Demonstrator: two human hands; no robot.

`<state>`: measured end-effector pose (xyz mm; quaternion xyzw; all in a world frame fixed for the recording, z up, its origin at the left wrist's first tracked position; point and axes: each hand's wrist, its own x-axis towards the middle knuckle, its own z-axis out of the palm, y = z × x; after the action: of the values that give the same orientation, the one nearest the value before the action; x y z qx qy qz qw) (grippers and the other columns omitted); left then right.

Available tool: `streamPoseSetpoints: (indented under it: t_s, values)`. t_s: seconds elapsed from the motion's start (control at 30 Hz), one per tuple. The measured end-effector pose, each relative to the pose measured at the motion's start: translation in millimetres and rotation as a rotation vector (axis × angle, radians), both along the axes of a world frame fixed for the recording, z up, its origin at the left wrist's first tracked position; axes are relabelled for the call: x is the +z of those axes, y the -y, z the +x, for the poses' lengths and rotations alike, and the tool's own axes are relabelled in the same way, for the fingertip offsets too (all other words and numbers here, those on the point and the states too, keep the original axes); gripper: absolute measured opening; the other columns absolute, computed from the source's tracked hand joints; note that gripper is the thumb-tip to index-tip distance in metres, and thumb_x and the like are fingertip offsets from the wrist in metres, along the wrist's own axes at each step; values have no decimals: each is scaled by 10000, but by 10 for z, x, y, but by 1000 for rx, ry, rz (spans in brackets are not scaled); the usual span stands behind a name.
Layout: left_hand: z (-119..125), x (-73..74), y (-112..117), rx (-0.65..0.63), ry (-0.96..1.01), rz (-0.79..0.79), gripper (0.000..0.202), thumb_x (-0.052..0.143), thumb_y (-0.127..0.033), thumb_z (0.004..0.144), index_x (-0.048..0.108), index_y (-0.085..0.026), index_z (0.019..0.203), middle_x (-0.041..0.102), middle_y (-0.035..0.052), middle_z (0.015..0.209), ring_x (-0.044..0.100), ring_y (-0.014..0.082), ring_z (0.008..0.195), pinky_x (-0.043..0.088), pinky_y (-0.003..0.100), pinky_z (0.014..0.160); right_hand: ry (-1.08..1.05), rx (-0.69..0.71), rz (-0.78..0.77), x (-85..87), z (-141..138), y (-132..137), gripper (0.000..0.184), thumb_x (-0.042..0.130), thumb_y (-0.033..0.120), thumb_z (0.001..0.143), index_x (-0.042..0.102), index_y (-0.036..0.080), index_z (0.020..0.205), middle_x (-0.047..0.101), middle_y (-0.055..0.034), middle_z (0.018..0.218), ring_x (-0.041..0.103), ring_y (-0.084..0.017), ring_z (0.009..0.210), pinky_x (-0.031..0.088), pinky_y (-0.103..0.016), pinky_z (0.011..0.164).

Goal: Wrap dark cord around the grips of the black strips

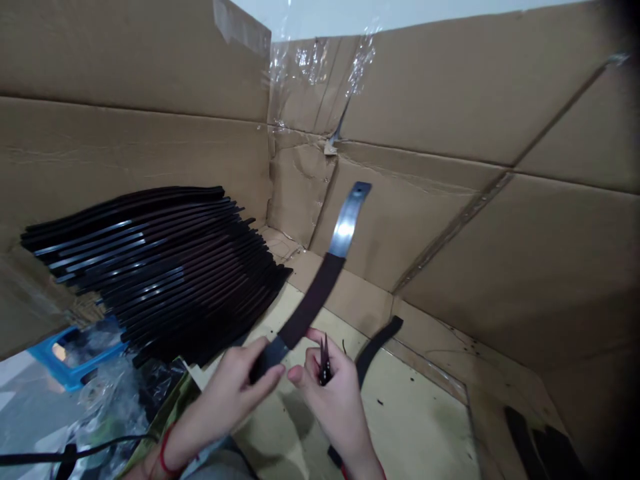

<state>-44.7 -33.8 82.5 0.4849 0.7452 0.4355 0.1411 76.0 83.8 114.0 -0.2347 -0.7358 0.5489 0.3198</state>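
Note:
My left hand is closed round the lower end of a curved black strip. This strip is glossy at its upper end, has a small hole near the tip, and carries a dark brown matte wrap along its middle. Small dark thread snips rest in my right hand, its fingers curled round them with the blades pointing up. The right fingertips are close to the strip's lower edge; whether they touch it I cannot tell. Beneath the right hand, another curved dark strip lies on the pale board, partly hidden.
A large stack of similar dark strips leans at the left. Cardboard walls enclose the back and right of the pale work board. A blue plastic basket and clear plastic bags are lower left. Dark pieces lie lower right.

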Motion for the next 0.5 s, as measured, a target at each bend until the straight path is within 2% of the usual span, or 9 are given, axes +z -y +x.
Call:
streamPoseSetpoints:
  t_s: [0.1,0.17,0.23,0.3,0.37,0.5]
  values:
    - [-552,66,195,243,-309,-16,335,497,-508,894,549,-188,808,536,-35,566,493,121,486,323,221,490,2,-74,-8,32,70,-74,385,698,409,790,641,154,1073,314,88,577,314,-101,505,302,-224,491]
    - [-1015,205,372,431,-514,-104,374,486,-553,882,548,-186,923,560,-32,581,531,144,486,321,231,501,-20,-160,-47,75,139,-123,378,656,444,831,634,158,1077,300,86,581,283,-94,491,253,-223,465]
    - [-1466,359,550,538,-717,-230,409,398,-549,918,546,-173,981,557,-14,556,561,186,492,306,251,496,-39,-225,-85,131,206,-158,374,629,467,857,627,167,1080,290,90,559,252,-86,465,195,-225,441]
    - [-1840,463,679,513,-878,-392,449,308,-531,944,550,-158,1004,593,24,568,610,237,551,317,271,506,-61,-285,-94,189,260,-178,353,625,462,868,627,173,1072,291,96,526,239,-78,444,164,-228,435]
    - [-2107,487,732,428,-986,-529,476,266,-519,951,564,-149,982,669,89,690,656,269,648,359,286,540,-100,-328,-106,232,300,-198,327,633,444,870,631,176,1057,295,99,504,227,-69,429,149,-227,434]
    - [-2348,379,676,305,-1041,-613,494,241,-465,968,591,-119,1006,703,142,775,675,301,703,396,313,561,-198,-374,-139,230,362,-283,299,650,416,866,648,175,1043,301,97,484,231,-60,414,132,-222,424]
